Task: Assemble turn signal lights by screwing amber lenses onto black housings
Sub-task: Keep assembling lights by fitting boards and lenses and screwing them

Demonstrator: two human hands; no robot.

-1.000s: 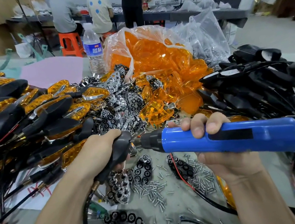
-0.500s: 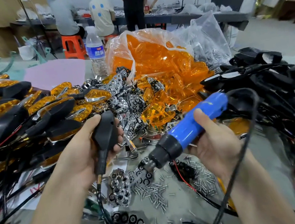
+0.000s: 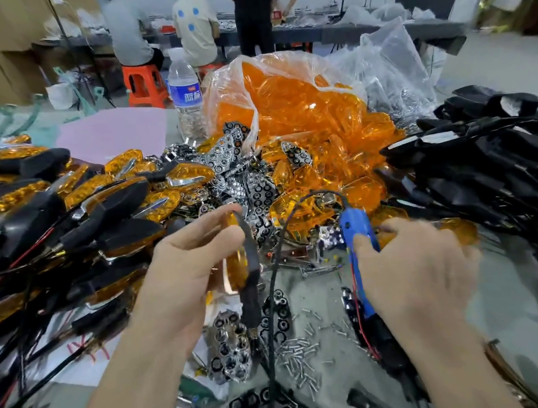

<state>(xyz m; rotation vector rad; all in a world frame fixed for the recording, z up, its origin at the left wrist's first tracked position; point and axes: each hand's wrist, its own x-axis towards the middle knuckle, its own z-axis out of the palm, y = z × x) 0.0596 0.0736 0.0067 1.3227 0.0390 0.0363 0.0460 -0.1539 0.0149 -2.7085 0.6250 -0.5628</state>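
Once drawn apart from driving position, shows a blurred right hand [image 3: 419, 276], grip unreadable, thumb on the long blue plastic electric screwdriver [image 3: 352, 226] now swung tip-down, and a left hand [image 3: 183, 271] curled round the upright black-housed, amber-lensed turn signal [image 3: 240, 266], seemingly fastened, ready for piling.

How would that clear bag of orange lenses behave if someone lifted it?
The bag looks thin and crumpled, so it would probably sag floppily. Its mouth gapes open with amber lenses spilled in front, so more would likely slide out. They look like thin shells, so probably light.
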